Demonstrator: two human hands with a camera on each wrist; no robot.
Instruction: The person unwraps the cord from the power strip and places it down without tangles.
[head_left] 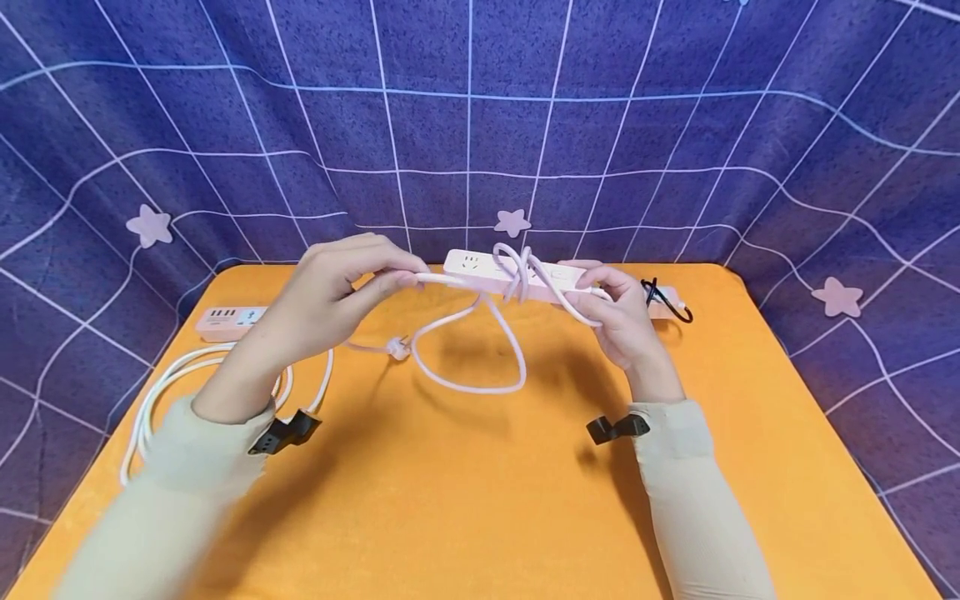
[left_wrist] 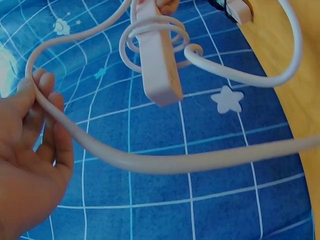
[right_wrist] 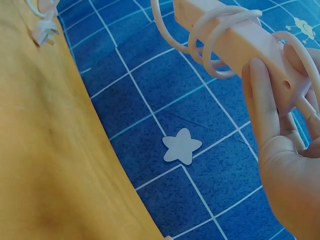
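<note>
A white power strip [head_left: 468, 263] is held up above the table, a few turns of its cord [left_wrist: 155, 24] wound around its middle. My right hand [head_left: 621, 315] grips the strip's right end, where the cord comes out; in the right wrist view its fingers [right_wrist: 260, 95] lie along the side. With thumb and fingertips, my left hand [head_left: 322, 287] pinches a stretch of the cord left of the strip. A loose loop of cord [head_left: 480, 390] hangs below the strip. Left of this loop is a plug [head_left: 398, 347]; where its cord leads is hidden behind my left hand.
Another power strip [head_left: 221, 323] sits at the back left of the orange table [head_left: 465, 500], near a coiled white cable [head_left: 142, 425]. Behind my right hand is a pale item with a black cord [head_left: 655, 292]. A blue grid-patterned curtain [head_left: 480, 133] rises behind the table.
</note>
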